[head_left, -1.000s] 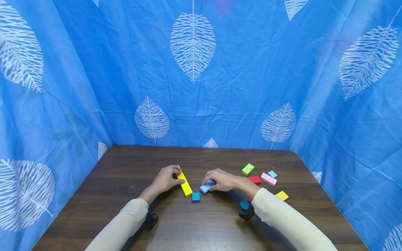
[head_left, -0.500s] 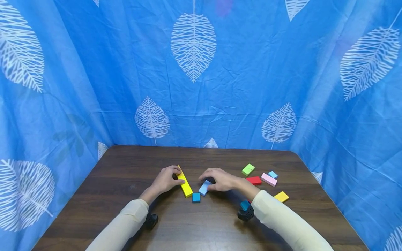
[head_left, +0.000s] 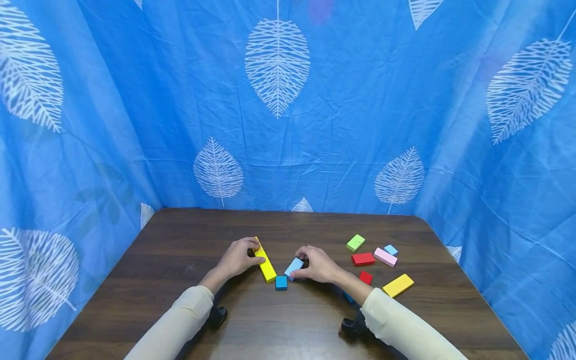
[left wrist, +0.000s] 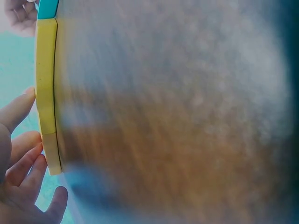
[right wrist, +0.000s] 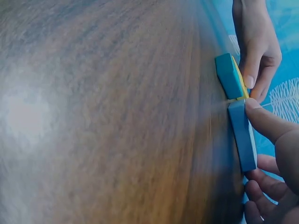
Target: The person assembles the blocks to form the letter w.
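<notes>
A long yellow block strip [head_left: 267,270] lies slanted on the table; the left wrist view shows a seam and a paler end piece [left wrist: 52,156]. My left hand [head_left: 237,256] holds the strip from its left side, thumb and fingertips against it. At its near end sits a small teal block [head_left: 281,283]. Right of that, a light blue block [head_left: 294,268] lies slanted the other way, its near end by the teal block. My right hand [head_left: 318,265] pinches it, thumb [right wrist: 261,114] at the near end and fingers at the far end.
Right of my right hand lie a green block [head_left: 355,243], a red block [head_left: 362,259], a pink block [head_left: 385,257], a small blue block [head_left: 390,249] and a yellow block [head_left: 398,285]. Another red block [head_left: 366,277] and a blue one [head_left: 348,298] are partly hidden by my right forearm.
The light blue block has turned steeper and come closer to the teal block. My right fingers lifted and now grip its two ends. The left hand has stayed still.
</notes>
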The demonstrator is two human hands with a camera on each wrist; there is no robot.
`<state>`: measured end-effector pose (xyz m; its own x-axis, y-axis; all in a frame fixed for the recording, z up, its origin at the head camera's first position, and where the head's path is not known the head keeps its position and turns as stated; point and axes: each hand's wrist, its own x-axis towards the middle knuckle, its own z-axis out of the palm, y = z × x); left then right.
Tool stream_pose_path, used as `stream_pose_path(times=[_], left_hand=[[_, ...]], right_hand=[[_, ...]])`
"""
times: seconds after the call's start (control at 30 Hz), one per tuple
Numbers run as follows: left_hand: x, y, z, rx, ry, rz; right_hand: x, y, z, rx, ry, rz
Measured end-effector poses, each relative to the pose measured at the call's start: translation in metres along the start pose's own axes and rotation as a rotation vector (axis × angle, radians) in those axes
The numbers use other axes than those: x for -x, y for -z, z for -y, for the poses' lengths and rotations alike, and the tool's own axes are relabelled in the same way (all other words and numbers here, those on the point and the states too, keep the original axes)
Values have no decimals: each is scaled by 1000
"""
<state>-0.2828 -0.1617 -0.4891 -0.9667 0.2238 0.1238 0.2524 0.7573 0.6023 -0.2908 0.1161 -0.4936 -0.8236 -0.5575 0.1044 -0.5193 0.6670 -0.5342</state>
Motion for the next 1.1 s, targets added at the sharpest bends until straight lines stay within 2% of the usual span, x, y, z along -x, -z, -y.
stream_pose_path(times=[0.2, 0.6, 1.1], left_hand=[[0, -1, 0, -5, 8, 3], [0, -2, 1, 4, 16, -3], [0, 0, -1, 12, 8, -6]], right_hand=[[0, 0, -4, -51, -10, 17], [-1, 2, -5, -85, -19, 46], [-1, 4, -5, -87, -11, 68]])
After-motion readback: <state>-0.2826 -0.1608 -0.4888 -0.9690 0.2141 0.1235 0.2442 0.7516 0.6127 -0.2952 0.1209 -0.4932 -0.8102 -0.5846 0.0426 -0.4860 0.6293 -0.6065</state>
